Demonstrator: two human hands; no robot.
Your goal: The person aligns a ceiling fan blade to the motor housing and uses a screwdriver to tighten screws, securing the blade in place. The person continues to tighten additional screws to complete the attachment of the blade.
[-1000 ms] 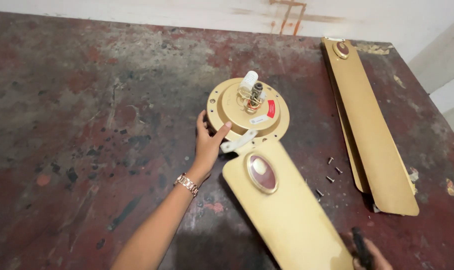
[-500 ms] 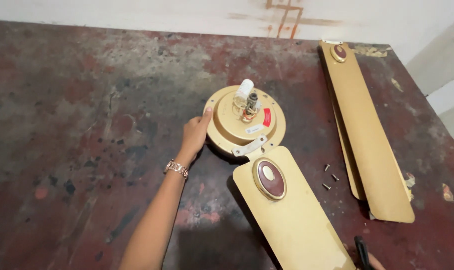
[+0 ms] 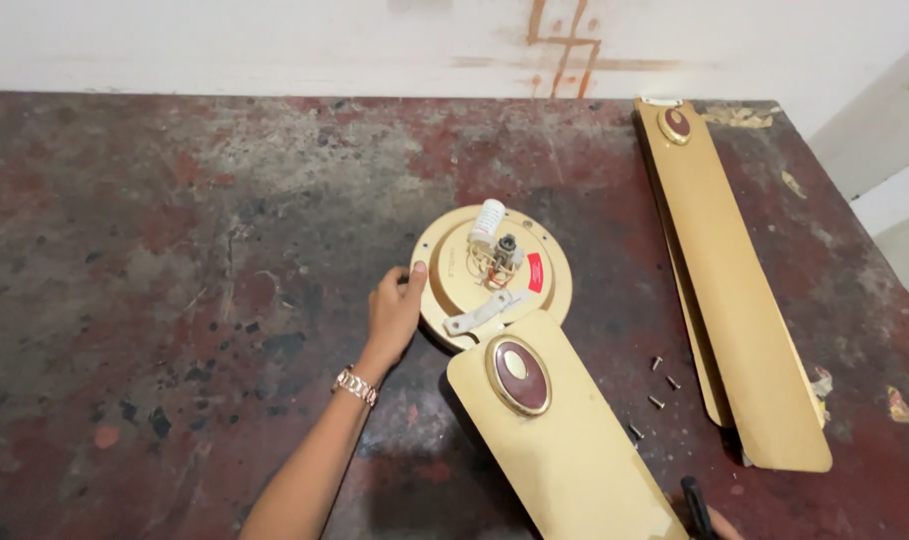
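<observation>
Now, reading this off the head view as I follow along remotely:

Left hand: my left hand (image 3: 392,312) rests against the left rim of the round gold fan motor housing (image 3: 491,273); its fingers (image 3: 406,280) are spread loosely along the edge, steadying it rather than closing round it. A metal bracelet (image 3: 355,386) sits on the wrist.

Right hand: only a sliver of my right hand (image 3: 716,522) shows at the bottom edge, with a dark tool handle (image 3: 694,503) against it. The fingers are cut off, so I cannot tell how they are set.

Motor housing: it lies flat on the worn red desk (image 3: 154,260), its top side up, with a white cylinder (image 3: 488,217) and wiring in the middle.

Attached blade: one gold fan blade (image 3: 564,440) reaches to the housing through a pale bracket (image 3: 479,315); whether it is screwed down I cannot tell.

Loose blades: more gold blades (image 3: 734,290) lie stacked well apart on the right, unattached.

Screws: a few small screws (image 3: 659,385) lie loose between the two sets of blades.

Progress, as I judge it: early; one blade is at the housing, and the stacked blades and loose screws remain.
</observation>
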